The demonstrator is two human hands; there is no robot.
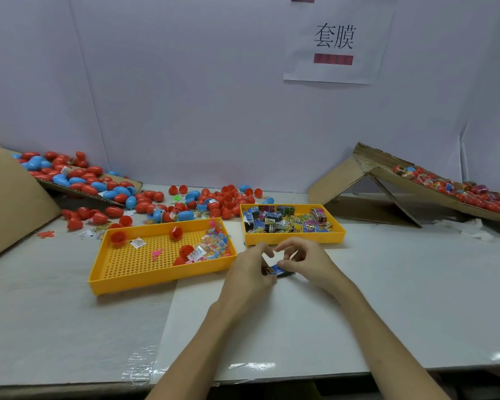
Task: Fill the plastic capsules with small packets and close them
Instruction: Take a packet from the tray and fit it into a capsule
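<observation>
My left hand (250, 269) and my right hand (305, 259) meet just in front of the two yellow trays. Between their fingertips they pinch a small blue and dark packet (279, 270) low over the table. The right yellow tray (295, 237) holds several printed packets (286, 219). The left yellow tray (159, 278), with a perforated floor, contains red capsule halves (118, 237) and small bagged toys (214, 246). A heap of red and blue capsules (214, 199) lies behind the trays.
A cardboard ramp (78, 187) at the back left carries more red and blue capsules. Another cardboard ramp (433, 187) at the right holds filled capsules. A cardboard sheet (9, 203) leans at the far left. A white wall with a paper sign (335, 39) stands behind.
</observation>
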